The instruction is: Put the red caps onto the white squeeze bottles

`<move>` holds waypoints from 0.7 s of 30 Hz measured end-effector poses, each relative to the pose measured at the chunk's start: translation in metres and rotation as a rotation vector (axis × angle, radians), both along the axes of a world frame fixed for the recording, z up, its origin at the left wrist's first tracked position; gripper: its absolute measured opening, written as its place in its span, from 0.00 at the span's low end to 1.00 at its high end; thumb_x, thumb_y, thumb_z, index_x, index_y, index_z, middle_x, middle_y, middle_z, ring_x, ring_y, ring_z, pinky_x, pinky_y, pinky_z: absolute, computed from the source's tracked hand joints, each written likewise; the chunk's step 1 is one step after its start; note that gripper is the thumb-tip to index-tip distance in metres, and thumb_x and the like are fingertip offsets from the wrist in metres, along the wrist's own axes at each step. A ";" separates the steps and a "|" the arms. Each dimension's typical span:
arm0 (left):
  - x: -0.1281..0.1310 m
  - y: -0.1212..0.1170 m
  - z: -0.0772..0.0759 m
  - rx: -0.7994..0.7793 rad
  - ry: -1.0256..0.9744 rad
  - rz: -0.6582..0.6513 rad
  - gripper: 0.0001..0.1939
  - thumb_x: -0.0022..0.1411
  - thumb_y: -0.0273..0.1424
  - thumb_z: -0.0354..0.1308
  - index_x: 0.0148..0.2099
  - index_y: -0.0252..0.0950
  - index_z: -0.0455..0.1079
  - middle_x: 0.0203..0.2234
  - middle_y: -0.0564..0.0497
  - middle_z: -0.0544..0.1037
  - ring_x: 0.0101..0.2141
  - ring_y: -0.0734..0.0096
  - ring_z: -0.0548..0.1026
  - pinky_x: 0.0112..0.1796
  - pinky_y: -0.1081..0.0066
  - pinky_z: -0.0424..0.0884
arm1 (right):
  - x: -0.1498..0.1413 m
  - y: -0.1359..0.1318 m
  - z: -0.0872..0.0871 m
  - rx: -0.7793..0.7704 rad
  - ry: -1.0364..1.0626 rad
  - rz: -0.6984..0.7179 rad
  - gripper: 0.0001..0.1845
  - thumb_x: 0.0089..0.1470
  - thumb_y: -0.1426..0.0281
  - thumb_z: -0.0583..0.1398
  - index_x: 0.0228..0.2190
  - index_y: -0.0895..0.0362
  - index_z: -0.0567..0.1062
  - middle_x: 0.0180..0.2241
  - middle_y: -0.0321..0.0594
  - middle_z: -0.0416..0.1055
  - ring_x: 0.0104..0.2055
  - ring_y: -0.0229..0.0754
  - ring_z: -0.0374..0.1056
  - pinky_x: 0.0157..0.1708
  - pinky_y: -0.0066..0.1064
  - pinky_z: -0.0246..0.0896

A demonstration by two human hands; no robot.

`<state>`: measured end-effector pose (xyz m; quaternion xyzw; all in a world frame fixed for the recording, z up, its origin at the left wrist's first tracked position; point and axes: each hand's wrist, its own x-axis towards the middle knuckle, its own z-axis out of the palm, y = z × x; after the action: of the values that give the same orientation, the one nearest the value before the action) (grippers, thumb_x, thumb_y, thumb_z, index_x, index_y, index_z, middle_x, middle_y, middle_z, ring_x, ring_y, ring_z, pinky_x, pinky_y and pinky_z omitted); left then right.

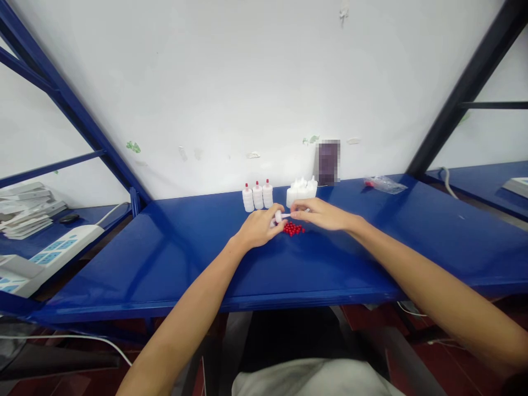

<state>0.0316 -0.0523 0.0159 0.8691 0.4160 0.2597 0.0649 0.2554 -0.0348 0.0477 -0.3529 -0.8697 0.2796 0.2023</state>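
Note:
My left hand [259,226] is closed around a white plastic squeeze bottle [278,216], tilted on its side with its nozzle to the right. At the nozzle's tip the fingers of my right hand [319,214] are pinched together; whether a cap sits between them is hidden. Just below both hands lies a small pile of red caps [293,230]. Behind my left hand stand three upright white bottles with red tips [257,196]. Several white bottles without red tips [302,190] are grouped behind my right hand.
The blue table [173,247] runs along a white wall. A clear plastic bag [385,185] with something red lies at the back right. A pixelated dark object [329,162] leans on the wall. At left are a power strip [61,250] and stacked white boxes [28,212].

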 end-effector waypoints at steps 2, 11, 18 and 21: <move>0.005 -0.002 0.002 0.023 0.009 -0.023 0.18 0.67 0.42 0.50 0.54 0.38 0.64 0.33 0.51 0.77 0.29 0.69 0.73 0.30 0.73 0.61 | -0.008 -0.004 -0.003 0.039 0.106 0.054 0.19 0.62 0.55 0.52 0.34 0.57 0.72 0.28 0.36 0.68 0.27 0.36 0.60 0.29 0.29 0.53; -0.015 0.011 -0.002 0.092 -0.118 0.076 0.20 0.71 0.36 0.41 0.28 0.34 0.64 0.21 0.53 0.68 0.24 0.75 0.63 0.30 0.72 0.57 | 0.024 0.023 0.001 0.452 0.003 -0.562 0.20 0.60 0.59 0.55 0.21 0.56 0.68 0.19 0.35 0.66 0.22 0.37 0.58 0.27 0.31 0.48; -0.015 0.012 -0.004 0.041 -0.135 0.079 0.20 0.70 0.36 0.41 0.26 0.35 0.59 0.19 0.55 0.63 0.22 0.76 0.59 0.28 0.71 0.53 | 0.028 0.039 -0.014 0.302 -0.151 -0.638 0.20 0.55 0.61 0.60 0.16 0.56 0.70 0.18 0.39 0.69 0.23 0.40 0.63 0.28 0.32 0.52; -0.016 0.011 -0.004 0.021 -0.142 0.056 0.18 0.68 0.34 0.41 0.27 0.35 0.61 0.20 0.54 0.65 0.23 0.74 0.62 0.29 0.71 0.56 | 0.028 0.042 -0.019 0.241 -0.150 -0.602 0.21 0.55 0.59 0.60 0.16 0.56 0.71 0.19 0.41 0.71 0.24 0.41 0.65 0.29 0.32 0.54</move>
<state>0.0157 -0.0417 0.0121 0.8371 0.4317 0.3269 0.0777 0.2833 0.0072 0.0290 -0.5873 -0.7655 0.0758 0.2517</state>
